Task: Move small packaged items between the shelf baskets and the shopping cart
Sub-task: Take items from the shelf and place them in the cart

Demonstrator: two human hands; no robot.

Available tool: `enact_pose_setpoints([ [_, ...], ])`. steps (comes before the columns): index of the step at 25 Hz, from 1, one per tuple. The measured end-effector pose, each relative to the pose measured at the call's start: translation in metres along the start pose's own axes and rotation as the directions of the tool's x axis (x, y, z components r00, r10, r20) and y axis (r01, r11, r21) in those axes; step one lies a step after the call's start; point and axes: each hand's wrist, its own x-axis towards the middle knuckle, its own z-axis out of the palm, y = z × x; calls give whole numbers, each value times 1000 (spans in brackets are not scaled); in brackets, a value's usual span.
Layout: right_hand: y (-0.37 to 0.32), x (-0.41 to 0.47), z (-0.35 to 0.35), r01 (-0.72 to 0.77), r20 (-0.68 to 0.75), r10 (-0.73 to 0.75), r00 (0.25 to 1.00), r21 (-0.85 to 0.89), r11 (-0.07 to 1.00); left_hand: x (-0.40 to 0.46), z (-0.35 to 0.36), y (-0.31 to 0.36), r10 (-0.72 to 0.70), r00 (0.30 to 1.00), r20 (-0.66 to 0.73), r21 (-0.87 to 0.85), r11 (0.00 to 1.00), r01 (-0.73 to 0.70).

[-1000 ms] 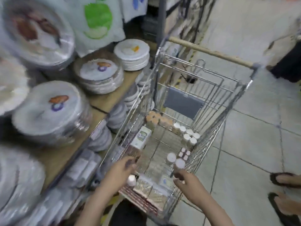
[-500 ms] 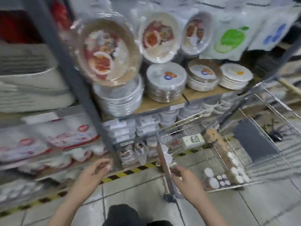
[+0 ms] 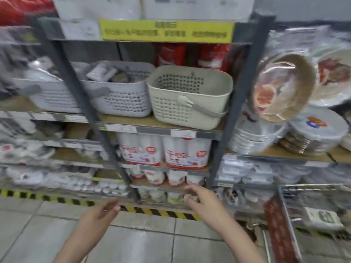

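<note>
Two perforated baskets stand side by side on the middle shelf. The beige basket [image 3: 191,109], with a handle, shows no contents from here. The grey basket [image 3: 121,103] to its left holds small packaged items [image 3: 100,72]. The wire shopping cart [image 3: 281,223] is at the lower right, with a white and green box [image 3: 322,215] inside. My left hand [image 3: 100,211] reaches forward below the shelves with straight fingers and holds nothing I can see. My right hand [image 3: 201,200] reaches toward the low shelf with fingers bent. A pale spot shows at its fingertips, and blur hides whether it is an item.
Another grey basket [image 3: 53,99] stands further left behind a slanted shelf post [image 3: 89,114]. White cup packs [image 3: 165,150] fill the shelves under the baskets. Wrapped paper plates [image 3: 284,88] are stacked on the right. Yellow and black tape [image 3: 163,212] marks the floor edge.
The view has swung left and up, from the cart to the shelf with the baskets. Both hands left the cart and now reach toward the low shelves.
</note>
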Motion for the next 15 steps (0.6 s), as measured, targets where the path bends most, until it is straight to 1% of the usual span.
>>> enact_pose_setpoints([
  [2,-30,25,21,39,32,-39,999,-8,999,11,-39,-1,18,999,-44,14,1000,-17],
  [4,-54,44,33,59,43,-59,997,-5,998,25,-64,5,45,997,-57,18,999,-44],
  [6,-70,58,36,82,16,-82,997,-16,996,40,-77,14,120,992,-49,72,991,-116],
  [8,-86,69,26,107,-13,-107,994,-24,994,58,-82,29,193,981,-26,85,978,-191],
  [12,-127,103,-18,164,-72,-164,984,6,986,96,-87,82,317,949,-5,11,949,-316],
  [15,-161,146,-53,290,-159,-291,943,-31,957,128,-93,118,412,911,-29,34,911,-411],
])
